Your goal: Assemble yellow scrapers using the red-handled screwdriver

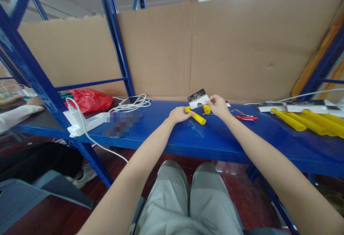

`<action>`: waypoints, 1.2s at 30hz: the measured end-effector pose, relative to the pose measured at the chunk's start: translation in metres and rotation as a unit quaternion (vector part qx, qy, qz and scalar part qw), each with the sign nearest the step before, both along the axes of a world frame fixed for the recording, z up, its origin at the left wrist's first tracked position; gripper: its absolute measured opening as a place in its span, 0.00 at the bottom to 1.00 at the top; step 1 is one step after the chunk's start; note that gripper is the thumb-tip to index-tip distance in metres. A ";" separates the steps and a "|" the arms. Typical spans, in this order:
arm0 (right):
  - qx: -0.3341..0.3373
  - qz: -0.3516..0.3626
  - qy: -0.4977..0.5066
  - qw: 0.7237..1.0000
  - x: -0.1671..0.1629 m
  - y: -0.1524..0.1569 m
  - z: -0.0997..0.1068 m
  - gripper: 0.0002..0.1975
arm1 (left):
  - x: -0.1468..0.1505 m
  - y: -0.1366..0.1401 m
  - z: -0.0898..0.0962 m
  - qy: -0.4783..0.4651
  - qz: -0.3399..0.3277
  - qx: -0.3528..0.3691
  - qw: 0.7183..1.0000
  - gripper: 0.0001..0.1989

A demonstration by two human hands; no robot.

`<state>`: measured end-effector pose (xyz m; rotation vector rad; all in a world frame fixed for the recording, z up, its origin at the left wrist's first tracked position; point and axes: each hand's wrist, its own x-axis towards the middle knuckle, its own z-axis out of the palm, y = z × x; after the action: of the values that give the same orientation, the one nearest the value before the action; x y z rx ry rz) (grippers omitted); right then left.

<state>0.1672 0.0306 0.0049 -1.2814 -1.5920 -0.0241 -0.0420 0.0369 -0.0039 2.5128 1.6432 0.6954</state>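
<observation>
My left hand [178, 115] is closed around a short yellow tube [198, 118] lying at a slant, its open end pointing to the right. My right hand [218, 106] pinches the right edge of a black-and-white printed card [198, 98] that tilts up behind the tubes. Just below my right fingertips is another yellow tube piece [206, 109]; whether the fingers touch it is hard to tell. To the right of that hand lies a red-handled tool [245, 118] on the blue table [215, 138].
Several long yellow tubes [288, 120] and packaged cards [271, 106] lie at the right. Leftward are a white power strip [94, 121], coiled white cable [137, 103] and red plastic bag [92, 100]. Cardboard [228, 48] walls the back. Another person's sleeve [23, 114] shows far left.
</observation>
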 end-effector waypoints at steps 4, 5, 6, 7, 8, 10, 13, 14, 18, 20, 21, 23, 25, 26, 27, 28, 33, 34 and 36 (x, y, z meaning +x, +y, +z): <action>0.055 -0.008 -0.039 0.998 0.004 0.005 -0.004 0.08 | 0.004 0.000 -0.004 0.010 -0.045 0.019 0.999 0.25; 0.070 -0.015 -0.053 0.996 0.006 0.007 -0.005 0.08 | 0.005 0.001 -0.005 0.019 -0.067 0.026 0.997 0.25; 0.084 -0.023 -0.067 0.994 0.008 0.008 -0.005 0.08 | 0.005 0.002 -0.007 0.028 -0.085 0.033 0.995 0.24; 0.095 -0.032 -0.080 0.992 0.010 0.009 -0.006 0.08 | 0.006 0.003 -0.009 0.036 -0.096 0.040 0.994 0.22; 0.102 -0.041 -0.091 0.990 0.011 0.010 -0.006 0.08 | 0.006 0.004 -0.010 0.043 -0.103 0.044 0.993 0.21; 0.103 -0.051 -0.105 0.988 0.013 0.011 -0.006 0.09 | 0.009 0.006 -0.013 0.061 -0.105 0.050 0.991 0.19; 0.092 -0.052 -0.117 0.987 0.013 0.010 -0.006 0.10 | 0.012 0.006 -0.016 0.093 -0.103 0.066 0.988 0.20; 0.088 -0.052 -0.118 0.988 0.013 0.010 -0.006 0.10 | 0.014 0.006 -0.016 0.103 -0.102 0.073 0.987 0.20; 0.067 -0.062 -0.105 0.990 0.009 0.006 -0.004 0.09 | 0.015 0.003 -0.017 0.137 -0.090 0.088 0.983 0.22; 0.051 -0.069 -0.091 0.992 0.008 0.003 -0.002 0.08 | 0.015 0.001 -0.016 0.147 -0.074 0.088 0.982 0.22; 0.042 -0.067 -0.082 0.993 0.008 0.001 -0.001 0.08 | 0.015 0.000 -0.015 0.150 -0.064 0.084 0.983 0.23; 0.027 -0.047 -0.058 0.997 0.007 -0.002 0.001 0.07 | 0.016 -0.002 -0.014 0.154 -0.038 0.067 0.985 0.25; 0.012 -0.013 -0.021 1.000 0.006 -0.003 0.002 0.07 | 0.016 -0.005 -0.011 0.158 -0.018 0.036 0.987 0.26; 0.004 0.002 0.003 1.000 0.006 -0.004 0.003 0.08 | 0.016 -0.005 -0.010 0.159 -0.012 0.018 0.987 0.26; -0.003 0.013 0.030 0.999 0.005 -0.004 0.003 0.08 | 0.016 -0.006 -0.009 0.159 -0.012 0.002 0.987 0.26; -0.010 0.020 0.060 0.998 0.004 -0.004 0.003 0.08 | 0.015 -0.006 -0.007 0.159 -0.017 -0.013 0.987 0.26; -0.022 0.047 0.211 0.976 0.001 -0.004 0.006 0.08 | 0.010 -0.006 -0.002 0.157 -0.070 -0.048 0.984 0.24; -0.023 0.055 0.235 0.970 0.000 -0.004 0.007 0.08 | 0.009 -0.006 -0.002 0.158 -0.073 -0.046 0.984 0.24; -0.022 0.073 0.269 0.960 0.001 -0.004 0.009 0.09 | 0.008 -0.006 -0.002 0.160 -0.071 -0.038 0.984 0.23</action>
<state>0.1680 0.0264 0.0136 -1.0814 -1.2109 0.4209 -0.0336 0.0307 -0.0056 2.7632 1.5172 0.2172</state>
